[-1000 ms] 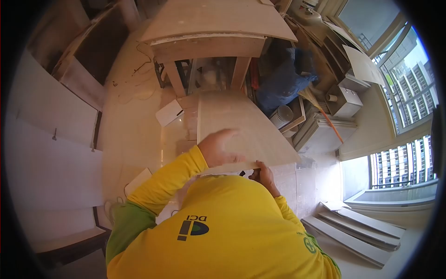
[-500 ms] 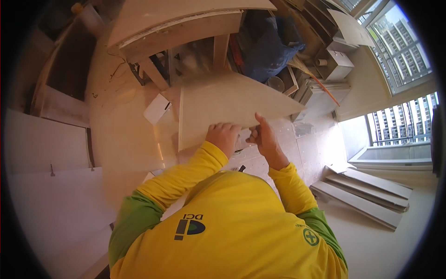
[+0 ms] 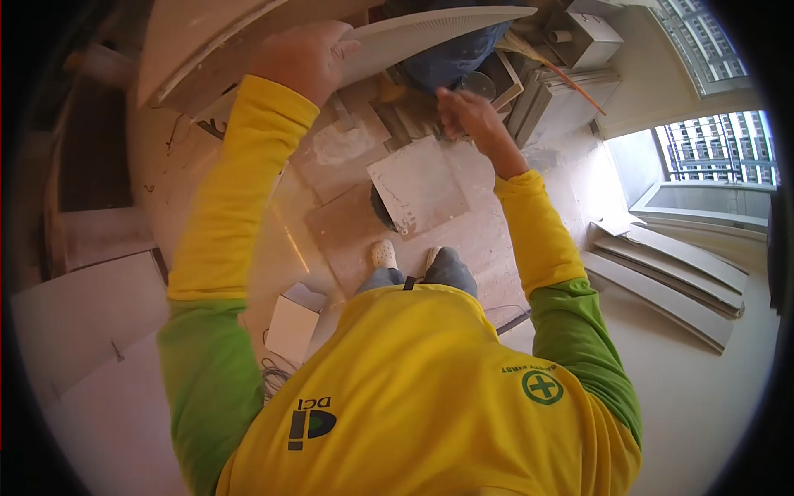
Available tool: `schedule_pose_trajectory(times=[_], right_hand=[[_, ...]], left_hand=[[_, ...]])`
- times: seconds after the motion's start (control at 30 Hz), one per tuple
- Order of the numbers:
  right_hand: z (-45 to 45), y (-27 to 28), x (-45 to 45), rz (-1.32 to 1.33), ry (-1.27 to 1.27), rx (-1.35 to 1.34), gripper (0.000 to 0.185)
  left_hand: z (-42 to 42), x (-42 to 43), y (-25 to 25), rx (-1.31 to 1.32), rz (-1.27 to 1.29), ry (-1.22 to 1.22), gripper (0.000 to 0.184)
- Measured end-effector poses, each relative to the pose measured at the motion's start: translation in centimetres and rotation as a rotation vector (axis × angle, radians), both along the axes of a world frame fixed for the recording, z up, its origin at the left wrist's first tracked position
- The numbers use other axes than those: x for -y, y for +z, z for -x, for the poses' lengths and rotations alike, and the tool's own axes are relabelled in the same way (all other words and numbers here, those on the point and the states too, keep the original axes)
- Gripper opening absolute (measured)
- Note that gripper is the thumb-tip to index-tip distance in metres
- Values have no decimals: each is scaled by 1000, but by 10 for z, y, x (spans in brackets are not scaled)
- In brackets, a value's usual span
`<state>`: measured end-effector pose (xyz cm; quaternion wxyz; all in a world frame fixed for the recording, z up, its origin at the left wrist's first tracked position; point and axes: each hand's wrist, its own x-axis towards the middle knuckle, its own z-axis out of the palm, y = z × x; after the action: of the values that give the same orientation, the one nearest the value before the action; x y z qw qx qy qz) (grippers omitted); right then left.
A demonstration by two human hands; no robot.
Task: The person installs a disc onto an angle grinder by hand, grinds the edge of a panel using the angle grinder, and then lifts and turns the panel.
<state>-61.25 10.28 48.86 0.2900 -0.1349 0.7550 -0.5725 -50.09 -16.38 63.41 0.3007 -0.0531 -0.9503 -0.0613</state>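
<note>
My left hand (image 3: 304, 62) is raised at the upper left, its fingers closed over the edge of a thin pale board (image 3: 389, 41). The board is tilted and seen nearly edge-on beside the wooden workbench (image 3: 198, 54). Away from the board, lower and to the right, is my right hand (image 3: 473, 117). Its fingers are loosely bent and a little apart, with nothing visible in them. Below my hands a white square sheet (image 3: 422, 186) lies on the floor, partly over a dark round-edged thing (image 3: 382, 208).
A blue plastic bag (image 3: 455, 58), a clear round container (image 3: 478, 85) and a broom with an orange handle (image 3: 571, 87) are at the back. Long planks (image 3: 666, 285) lie at the right. A white box (image 3: 295, 321) and cables (image 3: 275, 376) are near my feet.
My left hand has carried the board up and to the left, tilting it and uncovering the floor. My right hand has come off the board and moved up slightly.
</note>
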Motion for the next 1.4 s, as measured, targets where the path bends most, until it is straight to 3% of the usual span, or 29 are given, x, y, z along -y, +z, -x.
schedule_pose_trajectory(times=[0.07,0.1,0.2,0.33,0.37,0.4,0.47,0.5,0.57,0.63,0.67,0.73,0.83,0.9,0.97,1.07,1.2,1.27,1.4], right_hand=[[-17,-85,-39,-131,-41,-50,41],[-13,-153,-66,-359,-60,44,46],[-45,-271,-134,-697,129,-19,73],[-119,-274,-152,-529,-34,604,85],[-125,-237,-137,-484,-90,830,83],[-136,-253,-132,-465,-90,843,83],[-155,-298,-118,-22,-317,1163,62],[-161,-315,-112,-6,-323,1174,62],[-171,-340,-106,382,-415,1126,40],[-187,-373,-112,446,-428,1052,37],[-199,-411,-114,330,-274,617,38],[-166,-340,-112,543,-567,1068,41],[-149,-339,-117,534,-562,1108,43],[-128,-319,-123,546,-538,1041,39],[-115,-320,-130,536,-547,949,34],[-96,-285,-178,445,-584,922,34],[-112,-276,-261,460,-801,913,41],[-115,-265,-291,435,-931,897,38],[-128,-310,-336,573,-1178,883,27]], left_hand=[[14,2,9,27,17,-13,25],[15,-1,14,52,8,-23,25],[20,5,7,39,33,-56,25],[21,-1,16,101,-49,2,24],[22,-3,18,108,-48,59,22],[24,-5,20,109,-47,115,20],[30,-6,20,104,-20,135,21],[31,-5,20,94,-9,167,22],[31,3,18,107,11,181,24],[32,11,18,158,-59,261,24],[31,17,19,169,-40,287,24],[32,21,24,219,-77,352,25],[22,43,27,261,-209,351,29],[14,60,28,275,-287,329,31],[16,68,27,245,-172,368,30],[20,64,31,287,-197,393,31],[16,79,34,318,-258,396,33],[18,82,38,372,-420,450,36],[19,79,36,335,-562,506,38]])
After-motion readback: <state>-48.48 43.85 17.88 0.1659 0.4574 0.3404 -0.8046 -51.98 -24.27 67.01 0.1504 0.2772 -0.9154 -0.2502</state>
